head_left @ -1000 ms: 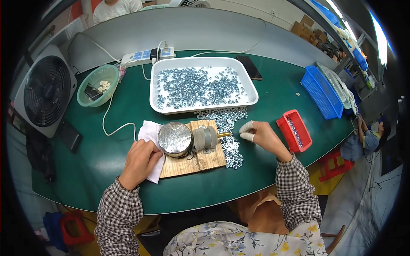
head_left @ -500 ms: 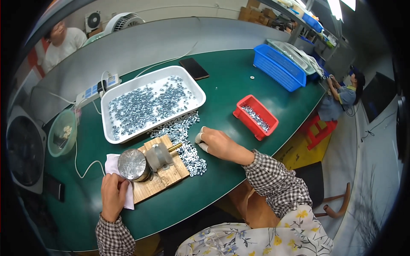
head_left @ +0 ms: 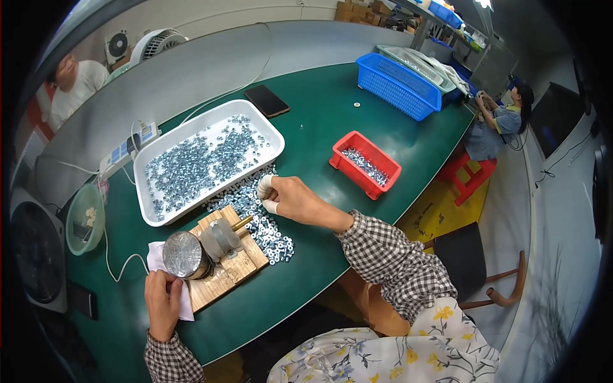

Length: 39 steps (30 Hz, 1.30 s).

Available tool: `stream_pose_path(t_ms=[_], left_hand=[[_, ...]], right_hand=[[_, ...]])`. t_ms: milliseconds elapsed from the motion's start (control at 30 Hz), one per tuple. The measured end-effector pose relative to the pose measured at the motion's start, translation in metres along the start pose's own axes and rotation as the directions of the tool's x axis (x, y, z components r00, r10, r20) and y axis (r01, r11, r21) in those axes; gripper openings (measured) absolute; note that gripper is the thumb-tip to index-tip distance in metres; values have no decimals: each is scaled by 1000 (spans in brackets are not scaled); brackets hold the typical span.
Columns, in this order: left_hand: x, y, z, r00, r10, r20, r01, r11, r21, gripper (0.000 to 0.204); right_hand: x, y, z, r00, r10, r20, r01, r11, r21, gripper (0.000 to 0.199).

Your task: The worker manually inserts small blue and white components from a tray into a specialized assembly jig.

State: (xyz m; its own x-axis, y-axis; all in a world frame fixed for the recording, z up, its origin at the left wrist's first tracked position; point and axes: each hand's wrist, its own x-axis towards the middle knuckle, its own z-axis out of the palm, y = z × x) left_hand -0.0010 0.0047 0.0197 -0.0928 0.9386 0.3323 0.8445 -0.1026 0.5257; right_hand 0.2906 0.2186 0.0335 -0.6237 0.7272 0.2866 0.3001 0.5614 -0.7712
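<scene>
My left hand (head_left: pixel 163 301) rests flat on a white cloth (head_left: pixel 155 258) beside a wooden block (head_left: pixel 237 265) that carries a grey cylindrical motor (head_left: pixel 191 250) with a brass shaft. My right hand (head_left: pixel 290 198), white cots on its fingertips, hovers fingers-bent over a loose heap of small metal nuts (head_left: pixel 265 226) on the green table (head_left: pixel 319 127). Whether it pinches a nut I cannot tell. A white tray (head_left: pixel 271 137) full of the same nuts lies just behind. A red bin (head_left: pixel 385 182) with finished parts sits to the right.
A black phone (head_left: pixel 267 101) lies behind the tray, a blue basket (head_left: pixel 402 86) at the far right. A green bowl (head_left: pixel 82 220), a power strip (head_left: pixel 131 145) with cables and a fan (head_left: pixel 29 258) stand at the left. Other people sit at the back left and far right.
My head has turned, so the whole table swings left and tilts in view. My right hand stays over the heap of nuts; my left hand stays on the cloth.
</scene>
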Motion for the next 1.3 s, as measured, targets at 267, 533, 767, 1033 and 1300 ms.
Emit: stream_pose_path(t_ms=[267,533,767,1033,1300], left_hand=[[1,2,0,1000,1,6,-1,1000,11,14],[0,1,2,1000,8,-20,-8,1000,5,15],[1,4,1,999,-28,-16,27,999,-20,14],[0,1,1,1000,-11,-15,10,1000,-15,14],[0,0,0,1000,7,3,-7,1000,1,14]], right_hand=[[5,31,2,976,202,81,-216,846,488,9],[-1,25,2,948,249,198,-317,703,636,14],[-7,18,-4,916,279,288,-401,654,642,13],[-12,14,1,914,200,352,-398,599,695,13],[-10,13,4,925,205,320,-375,628,682,14]])
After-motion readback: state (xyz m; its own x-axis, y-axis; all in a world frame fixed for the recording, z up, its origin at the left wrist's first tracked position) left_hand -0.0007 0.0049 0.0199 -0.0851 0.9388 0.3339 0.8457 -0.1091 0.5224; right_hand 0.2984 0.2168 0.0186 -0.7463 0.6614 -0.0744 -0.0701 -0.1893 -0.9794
